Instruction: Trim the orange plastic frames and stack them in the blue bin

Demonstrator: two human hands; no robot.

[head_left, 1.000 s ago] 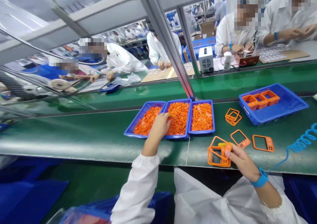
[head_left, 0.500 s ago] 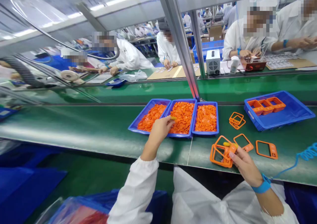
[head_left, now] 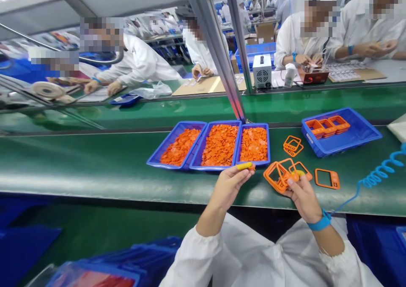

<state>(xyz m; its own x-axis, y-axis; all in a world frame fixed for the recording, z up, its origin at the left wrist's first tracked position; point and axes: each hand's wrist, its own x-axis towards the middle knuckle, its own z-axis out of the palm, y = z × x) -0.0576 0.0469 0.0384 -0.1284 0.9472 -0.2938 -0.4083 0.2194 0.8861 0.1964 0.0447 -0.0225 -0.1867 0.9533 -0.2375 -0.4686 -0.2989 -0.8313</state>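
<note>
Here, a person's left grip (head_left: 229,186) pinches a small orange piece (head_left: 252,167), the middle blue tray (head_left: 211,168) at its eleven o'clock. The right grip (head_left: 305,198), at three o'clock, clasps orange frames (head_left: 284,178) over the green counter (head_left: 95,164).

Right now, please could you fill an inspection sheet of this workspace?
Surface: green bench, shiny.
Job's things: orange frames, loose and stacked in the far-right blue tray; small orange pieces in three other trays.
Clutter: pale object at right edge, cut off.
Left hand: pinches a small orange piece.
Right hand: holds several orange frames.
Cables: blue coiled cord runs to the right wristband.
Surroundings: co-workers in white, white vented box, metal post.
</note>
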